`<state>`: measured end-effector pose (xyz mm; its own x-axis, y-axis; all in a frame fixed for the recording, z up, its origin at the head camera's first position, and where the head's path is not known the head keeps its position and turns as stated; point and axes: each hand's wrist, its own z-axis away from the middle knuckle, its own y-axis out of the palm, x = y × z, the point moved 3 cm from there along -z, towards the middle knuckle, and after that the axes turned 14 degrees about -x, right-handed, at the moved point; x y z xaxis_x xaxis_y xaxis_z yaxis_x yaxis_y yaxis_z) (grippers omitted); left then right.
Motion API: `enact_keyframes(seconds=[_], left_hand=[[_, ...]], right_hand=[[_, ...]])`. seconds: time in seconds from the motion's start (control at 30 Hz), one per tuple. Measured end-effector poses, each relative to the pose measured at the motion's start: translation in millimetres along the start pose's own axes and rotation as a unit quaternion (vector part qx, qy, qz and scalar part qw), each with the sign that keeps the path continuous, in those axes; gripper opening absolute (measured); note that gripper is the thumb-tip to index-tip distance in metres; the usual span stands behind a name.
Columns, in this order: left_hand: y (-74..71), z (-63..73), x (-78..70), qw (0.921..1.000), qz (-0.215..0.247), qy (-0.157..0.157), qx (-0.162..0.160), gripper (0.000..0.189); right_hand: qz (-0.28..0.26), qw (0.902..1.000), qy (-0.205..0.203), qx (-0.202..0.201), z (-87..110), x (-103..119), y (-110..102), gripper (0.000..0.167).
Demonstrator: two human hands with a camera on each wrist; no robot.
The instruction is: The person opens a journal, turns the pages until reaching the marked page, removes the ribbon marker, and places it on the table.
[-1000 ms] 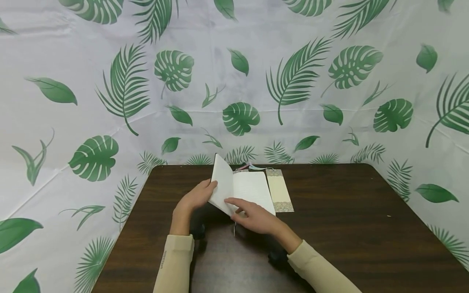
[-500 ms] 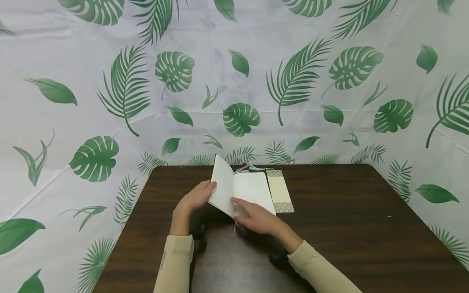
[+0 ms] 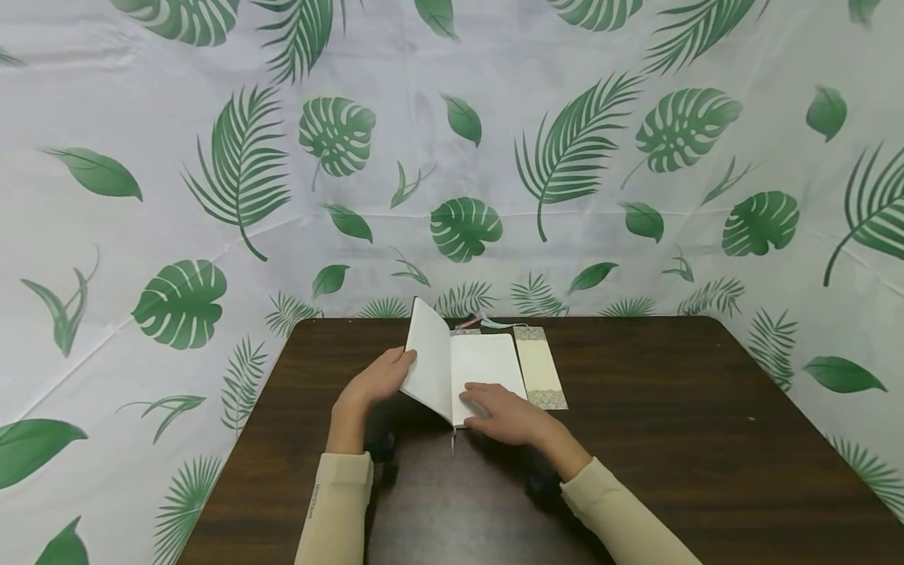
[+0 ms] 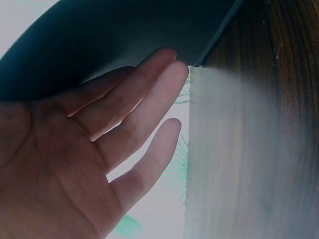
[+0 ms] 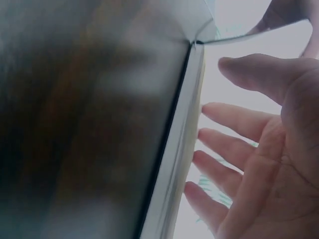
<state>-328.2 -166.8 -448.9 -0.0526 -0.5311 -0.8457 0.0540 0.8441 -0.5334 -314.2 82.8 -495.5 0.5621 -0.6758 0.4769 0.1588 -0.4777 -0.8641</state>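
Observation:
A notebook [image 3: 487, 361] with blank white pages lies open on the table. Its left side stands tilted up, and my left hand [image 3: 377, 380] holds that side at the outer edge, thumb over the page. The left wrist view shows the left fingers [image 4: 154, 107] extended behind the dark cover [image 4: 149, 30]. My right hand [image 3: 510, 416] rests fingertips on the lower part of the right page, fingers spread and loosely extended. In the right wrist view, those fingertips meet the page block [image 5: 182, 129] from above. A thin ribbon [image 3: 453, 441] hangs from the notebook's bottom edge.
Right of the notebook lies a cream card [image 3: 538, 365] with patterned ends and a light blue tassel [image 3: 500, 322]. Behind the notebook, another patterned piece [image 3: 466, 332] is partly hidden. The dark wood table [image 3: 671, 439] ends at a leaf-print curtain [image 3: 395, 157].
My right hand has slid right, from the notebook's fold onto the right page, and the pages there lie flatter. The left hand keeps its hold on the raised side.

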Motion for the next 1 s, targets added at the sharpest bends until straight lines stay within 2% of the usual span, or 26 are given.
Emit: enact_keyframes(seconds=[0.2,0.43,0.73,1.0], left_hand=[[-1.9,0.3,-0.7,0.9999,0.002,0.01,0.002,0.052],[-0.7,1.2,-0.8,1.0,0.004,0.005,0.005,0.053],[0.3,0.2,1.3,1.0,0.002,0.006,0.004,0.052],[0.1,-1.0,2.2,0.9998,-0.004,0.015,0.011,0.054]], right_hand=[[0.021,0.9996,0.018,0.008,0.9,-4,-10,0.058],[0.04,0.9988,0.026,0.008,3.6,-8,-12,0.066],[0.065,0.9979,0.009,0.005,2.0,-12,-9,0.054],[0.034,0.9994,-0.01,0.006,2.1,-15,-12,0.045]])
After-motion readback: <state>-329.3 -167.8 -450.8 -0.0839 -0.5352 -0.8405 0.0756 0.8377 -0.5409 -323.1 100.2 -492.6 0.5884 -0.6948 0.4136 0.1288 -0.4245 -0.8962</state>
